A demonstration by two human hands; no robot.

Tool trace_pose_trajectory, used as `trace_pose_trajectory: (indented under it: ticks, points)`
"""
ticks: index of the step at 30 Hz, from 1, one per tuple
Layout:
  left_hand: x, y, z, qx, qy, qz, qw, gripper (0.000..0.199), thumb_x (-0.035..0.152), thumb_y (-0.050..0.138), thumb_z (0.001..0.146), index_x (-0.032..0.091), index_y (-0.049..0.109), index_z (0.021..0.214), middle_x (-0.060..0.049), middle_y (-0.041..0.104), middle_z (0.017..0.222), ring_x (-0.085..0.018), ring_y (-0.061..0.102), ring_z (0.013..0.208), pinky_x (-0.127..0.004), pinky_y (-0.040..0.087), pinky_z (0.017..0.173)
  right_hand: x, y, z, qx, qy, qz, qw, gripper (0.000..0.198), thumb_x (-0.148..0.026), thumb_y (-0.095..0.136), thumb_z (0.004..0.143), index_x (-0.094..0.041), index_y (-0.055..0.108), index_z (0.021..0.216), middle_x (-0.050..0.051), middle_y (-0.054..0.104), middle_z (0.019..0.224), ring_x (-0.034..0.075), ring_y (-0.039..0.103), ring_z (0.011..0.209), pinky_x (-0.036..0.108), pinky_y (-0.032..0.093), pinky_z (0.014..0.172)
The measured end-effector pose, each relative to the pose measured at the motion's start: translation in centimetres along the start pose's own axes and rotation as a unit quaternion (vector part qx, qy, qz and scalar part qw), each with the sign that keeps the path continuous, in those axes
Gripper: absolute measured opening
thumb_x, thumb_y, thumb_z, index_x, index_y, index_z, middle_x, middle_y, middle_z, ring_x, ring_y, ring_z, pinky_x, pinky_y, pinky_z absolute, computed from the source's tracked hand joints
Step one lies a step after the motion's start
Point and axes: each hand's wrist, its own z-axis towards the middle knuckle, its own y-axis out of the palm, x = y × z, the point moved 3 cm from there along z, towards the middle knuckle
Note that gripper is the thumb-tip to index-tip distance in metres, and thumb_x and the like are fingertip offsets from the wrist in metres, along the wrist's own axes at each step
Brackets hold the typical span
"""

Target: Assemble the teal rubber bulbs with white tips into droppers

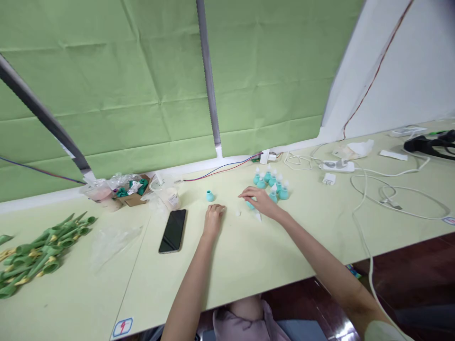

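My left hand (213,219) rests on the table with its fingers curled inward, and no object shows in it. Just beyond it stands a lone teal bulb-shaped piece (210,195) with an open neck. My right hand (259,200) is closed in a pinch; whatever its fingertips hold, if anything, is too small to make out. Partly covered by that hand is another teal piece (250,205). A small white piece (238,213) lies between my hands, and a white pointed tip (258,216) sits below the right one. Several teal pieces with white tips (272,181) stand grouped behind my right hand.
A black phone (173,231) lies left of my left arm. Plastic bags and a small cardboard box (137,196) stand at the back left. Green stem-like parts (46,251) are heaped far left. White cables and a power strip (337,166) spread across the right side.
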Motion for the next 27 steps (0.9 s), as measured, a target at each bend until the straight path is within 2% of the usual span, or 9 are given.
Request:
trace_pose_trajectory:
  ticks: [3,5,8,11,14,17,20,23,27]
  points:
    - [-0.2,-0.1,0.1,0.022,-0.022,-0.029,0.999,0.033,0.01,0.049,0.078,0.02,0.055,0.11,-0.006,0.059,0.101,-0.02,0.049,0.099,-0.036,0.043,0.087,0.4,-3.0,-1.8,0.006,0.016,-0.093,0.996,0.03,-0.015,0.038,0.086,-0.021,0.064,0.1,0.007,0.06,0.092,0.017,0.057,0.084,0.031,0.045,0.077]
    - [-0.3,-0.2,0.1,0.025,-0.035,-0.042,0.998,0.026,0.013,0.052,0.078,0.019,0.057,0.103,-0.006,0.06,0.097,-0.021,0.05,0.096,-0.036,0.044,0.085,0.8,-3.7,-3.2,-0.031,0.02,-0.16,0.986,0.037,-0.012,0.033,0.087,-0.023,0.057,0.114,0.007,0.057,0.093,0.016,0.057,0.08,0.03,0.045,0.073]
    - [-0.2,-0.3,0.0,0.023,-0.039,-0.044,0.998,0.018,0.016,0.055,0.077,0.019,0.059,0.095,-0.005,0.06,0.095,-0.021,0.051,0.094,-0.035,0.044,0.083,1.3,-2.7,-5.3,-0.14,-0.038,-0.252,0.957,0.053,-0.002,0.03,0.083,-0.028,0.045,0.127,0.005,0.055,0.088,0.014,0.056,0.069,0.025,0.043,0.064]
    - [-0.1,-0.4,-0.1,0.021,-0.042,-0.035,0.998,0.019,0.017,0.056,0.076,0.02,0.059,0.095,-0.005,0.06,0.096,-0.021,0.051,0.094,-0.035,0.044,0.081,1.6,-0.8,-6.2,-0.213,-0.127,-0.31,0.918,0.061,0.006,0.03,0.078,-0.029,0.047,0.124,0.002,0.054,0.079,0.011,0.052,0.06,0.023,0.039,0.059]
    - [0.0,-0.6,-0.2,0.019,-0.041,-0.024,0.999,0.019,0.018,0.057,0.077,0.02,0.059,0.095,-0.005,0.06,0.096,-0.021,0.052,0.093,-0.034,0.043,0.08,1.9,0.9,-6.0,-0.245,-0.192,-0.319,0.895,0.055,0.006,0.032,0.078,-0.028,0.052,0.116,0.001,0.055,0.076,0.01,0.049,0.056,0.022,0.036,0.058]
    - [0.0,-0.8,-0.2,0.015,-0.04,-0.02,0.999,0.018,0.021,0.059,0.076,0.02,0.06,0.094,-0.005,0.061,0.096,-0.02,0.052,0.093,-0.034,0.043,0.08,2.1,1.7,-5.4,-0.267,-0.224,-0.317,0.882,0.043,0.002,0.032,0.081,-0.024,0.056,0.106,0.003,0.057,0.076,0.01,0.048,0.056,0.023,0.035,0.057]
    - [0.0,-0.9,-0.2,0.01,-0.04,-0.015,0.999,0.018,0.023,0.059,0.077,0.021,0.06,0.095,-0.006,0.061,0.097,-0.02,0.053,0.093,-0.034,0.043,0.08,2.5,1.6,-4.9,-0.284,-0.215,-0.291,0.888,0.033,-0.005,0.032,0.085,-0.02,0.058,0.099,0.004,0.057,0.074,0.011,0.049,0.058,0.025,0.037,0.06]
    - [0.1,-0.9,-0.1,0.011,-0.036,-0.013,0.999,0.018,0.022,0.059,0.076,0.02,0.06,0.094,-0.005,0.061,0.096,-0.02,0.053,0.093,-0.034,0.043,0.081,2.8,1.0,-4.3,-0.269,-0.177,-0.252,0.913,0.03,-0.01,0.032,0.087,-0.019,0.058,0.1,0.004,0.058,0.075,0.012,0.051,0.06,0.026,0.04,0.063]
    - [-0.2,-0.7,0.0,0.018,-0.033,-0.032,0.999,0.018,0.02,0.059,0.075,0.02,0.061,0.093,-0.005,0.06,0.095,-0.02,0.053,0.093,-0.034,0.044,0.081,3.2,-1.1,-1.9,-0.138,-0.075,-0.2,0.967,0.031,-0.014,0.032,0.088,-0.02,0.055,0.108,0.007,0.06,0.095,0.014,0.057,0.074,0.026,0.042,0.066]
